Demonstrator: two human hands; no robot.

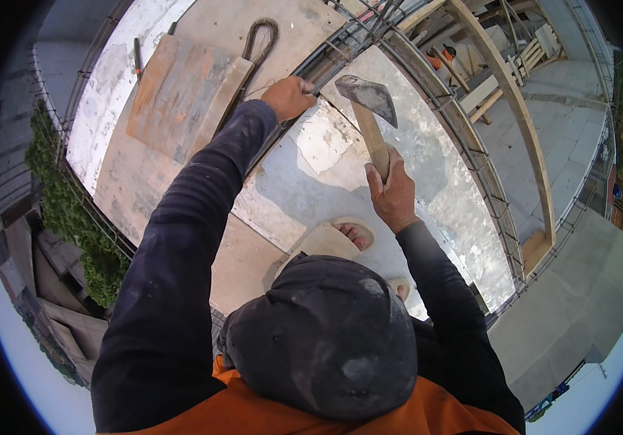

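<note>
This is an open-air building site, raised above its surroundings. Boards [442,145] blotched with pale residue make the deck, steel bars [479,152] tied into long cages run along it, and a wood-handled tool [371,134] is in use there. Past a timber frame [514,109], a person [437,62] in orange is near stacked planks [532,58] on a grey floor [507,156]. Trees [76,232], roofs [79,325] and sky [50,402] surround everything.

A worn board [173,94] lies on pale panels [126,168].
</note>
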